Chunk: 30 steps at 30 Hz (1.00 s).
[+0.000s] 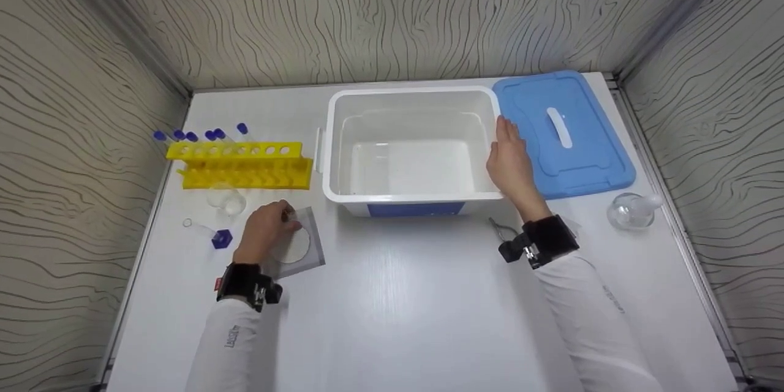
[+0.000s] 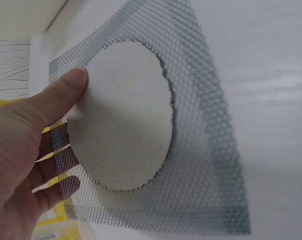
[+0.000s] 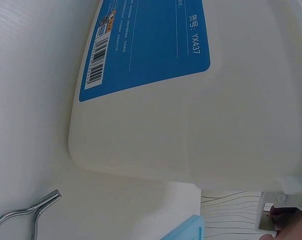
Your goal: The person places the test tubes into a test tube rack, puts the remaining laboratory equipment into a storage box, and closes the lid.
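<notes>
My left hand [image 1: 266, 229] pinches a square wire gauze [image 2: 201, 175] by its edge, thumb on top and fingers beneath the mesh. A round pale centre [image 2: 130, 115] covers the gauze's middle. In the head view the gauze appears tilted over the table's left part. My right hand [image 1: 511, 159] rests along the right rim of a white plastic bin [image 1: 410, 198], fingers straight. The right wrist view shows fingers [image 3: 293, 231] beside the bin's white side handle [image 3: 265, 215]; much of that hand is out of frame there. The bin stands open, with a bare inside.
A yellow test tube rack [image 1: 245, 180] holds several blue-capped tubes at left. Near it are a small clear glass vessel [image 1: 233, 203] and a cylinder with a blue hexagonal base [image 1: 222, 239]. Right are a blue lid [image 1: 588, 141], a clear bottle [image 1: 631, 211] and a metal clamp [image 3: 33, 210].
</notes>
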Available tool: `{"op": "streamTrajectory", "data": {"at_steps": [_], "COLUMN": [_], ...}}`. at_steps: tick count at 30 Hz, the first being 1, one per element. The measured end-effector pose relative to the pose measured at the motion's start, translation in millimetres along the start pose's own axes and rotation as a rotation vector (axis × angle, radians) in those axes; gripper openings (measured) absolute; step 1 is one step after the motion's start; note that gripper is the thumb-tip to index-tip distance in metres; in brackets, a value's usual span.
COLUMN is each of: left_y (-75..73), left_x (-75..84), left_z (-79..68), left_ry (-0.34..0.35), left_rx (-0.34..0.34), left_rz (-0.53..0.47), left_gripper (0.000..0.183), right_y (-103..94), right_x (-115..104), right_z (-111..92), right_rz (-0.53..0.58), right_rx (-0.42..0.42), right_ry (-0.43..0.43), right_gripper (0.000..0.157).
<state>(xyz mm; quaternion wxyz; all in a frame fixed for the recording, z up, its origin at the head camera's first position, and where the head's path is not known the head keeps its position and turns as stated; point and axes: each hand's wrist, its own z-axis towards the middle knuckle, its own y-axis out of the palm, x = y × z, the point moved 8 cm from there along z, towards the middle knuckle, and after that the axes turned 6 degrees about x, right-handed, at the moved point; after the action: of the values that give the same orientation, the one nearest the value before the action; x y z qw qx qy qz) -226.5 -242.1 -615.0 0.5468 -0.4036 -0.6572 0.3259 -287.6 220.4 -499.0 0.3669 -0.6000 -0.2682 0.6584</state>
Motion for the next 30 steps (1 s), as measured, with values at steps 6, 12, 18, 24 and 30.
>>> {"op": "streamTrajectory", "data": {"at_steps": [6,12,18,24,30], "left_y": [-11.0,-21.0,-26.8,-36.8,-45.3], "left_x": [5.5,16.2,26.0,36.6,43.9], "left_z": [1.0,-2.3,-2.6,-1.8,-1.9], "left_ry": [-0.04,-0.056,-0.082,-0.064,-0.039], "left_rx": [-0.027,-0.023,-0.026,0.017,0.047], "left_rz": [-0.026,-0.052,-0.093,-0.139,-0.166], "left_gripper": [0.026,0.026,0.027,0.024,0.021], "right_y": [0.3,1.7,2.0,2.5,2.8], "right_x": [-0.1,0.3,1.1,2.0,2.5], "right_z": [0.1,0.2,0.5,0.0,0.3], "right_rz": [-0.004,-0.002,0.003,0.015,0.009], "right_rx": [0.005,-0.006,-0.003,-0.008,-0.005], "right_ry": [-0.005,-0.009,-0.007,-0.003,-0.003], "right_gripper": [0.055,0.055,0.055,0.055,0.055]}}
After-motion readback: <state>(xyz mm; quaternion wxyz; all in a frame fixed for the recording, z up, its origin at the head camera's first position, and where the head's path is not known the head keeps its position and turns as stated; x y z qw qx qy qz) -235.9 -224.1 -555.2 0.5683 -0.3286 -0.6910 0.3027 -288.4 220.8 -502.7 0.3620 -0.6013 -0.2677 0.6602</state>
